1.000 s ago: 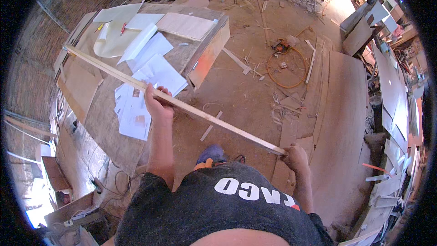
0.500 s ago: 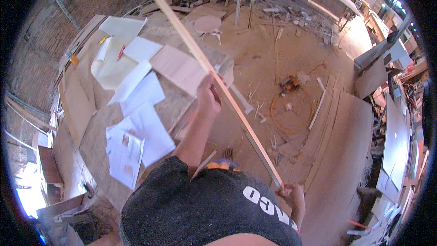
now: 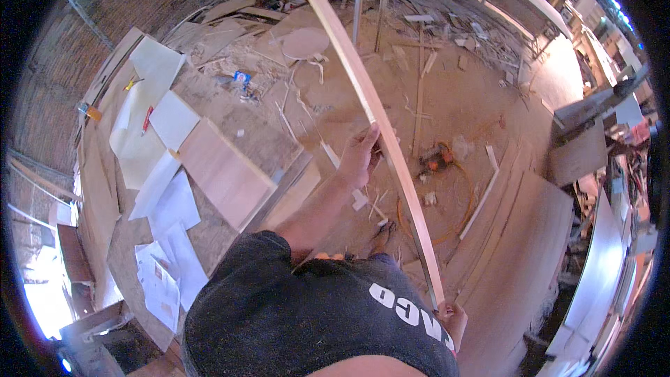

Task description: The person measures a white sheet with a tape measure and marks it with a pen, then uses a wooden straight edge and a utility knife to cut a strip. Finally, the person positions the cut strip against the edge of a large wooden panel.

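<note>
A long, narrow wooden strip slants across the middle, from the top edge down to my right side. My left hand is closed around it partway along, with the thumb on its near face. At its lower end, my right hand grips the strip close to my body. The strip is held up off the floor, and its far tip runs out of the picture. To the left of my left arm is a worktable with a pinkish wooden panel lying on it.
White paper sheets, a red tool and a blue packet lie on the table. On the dusty floor are an orange-black power tool with an orange hose and wood scraps. Large boards lie at right.
Both hands still hold the strip. My left hand and the strip's far part have moved right and the strip stands steeper; the table has shifted left in view.
</note>
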Demonstrator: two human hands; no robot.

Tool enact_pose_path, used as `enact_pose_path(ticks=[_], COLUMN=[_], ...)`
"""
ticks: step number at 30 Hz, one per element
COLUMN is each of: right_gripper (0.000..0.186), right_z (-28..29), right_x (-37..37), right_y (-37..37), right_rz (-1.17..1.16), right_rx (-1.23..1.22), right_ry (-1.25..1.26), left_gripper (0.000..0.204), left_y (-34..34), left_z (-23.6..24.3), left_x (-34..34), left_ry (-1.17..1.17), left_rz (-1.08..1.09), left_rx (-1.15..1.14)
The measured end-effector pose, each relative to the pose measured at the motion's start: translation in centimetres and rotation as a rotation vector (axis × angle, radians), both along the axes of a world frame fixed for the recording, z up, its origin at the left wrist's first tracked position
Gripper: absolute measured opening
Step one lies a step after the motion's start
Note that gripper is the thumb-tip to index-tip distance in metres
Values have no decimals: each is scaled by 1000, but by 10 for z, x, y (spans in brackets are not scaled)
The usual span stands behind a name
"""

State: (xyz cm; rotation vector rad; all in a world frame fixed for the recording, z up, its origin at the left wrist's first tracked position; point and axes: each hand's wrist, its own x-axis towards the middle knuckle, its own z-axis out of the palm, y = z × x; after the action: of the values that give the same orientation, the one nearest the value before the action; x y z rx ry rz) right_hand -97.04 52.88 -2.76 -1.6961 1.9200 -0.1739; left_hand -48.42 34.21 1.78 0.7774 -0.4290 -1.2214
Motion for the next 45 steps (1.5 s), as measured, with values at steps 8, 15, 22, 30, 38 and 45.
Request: enact_pose_path(ticks=[8,15,22,30,38,45], right_gripper=[59,61,54,45,85,69], right_z=[0,-9,-20,-20,-37,-31], right_x=[15,138,275,432,618,764], right_y=[-295,-490,-596,-731,-891,-1091], right_rz=[326,588,468,542,903,1075], right_rx=[291,-117,-366,-338,-46,-313], right_ry=[-32,161,253,136,315,179], left_gripper=[34,44,46,46,48,46], left_y=[-139,-228,-338,-443,-516,-427], left_z=[8,23,43,71,130,174], left_x=[78,155,273,404,569,743], left_ry=[54,378,392,196,-174,-657], left_rz=[233,365,404,592,859,1225], left_rx=[94,-158,-224,-74,-42,322])
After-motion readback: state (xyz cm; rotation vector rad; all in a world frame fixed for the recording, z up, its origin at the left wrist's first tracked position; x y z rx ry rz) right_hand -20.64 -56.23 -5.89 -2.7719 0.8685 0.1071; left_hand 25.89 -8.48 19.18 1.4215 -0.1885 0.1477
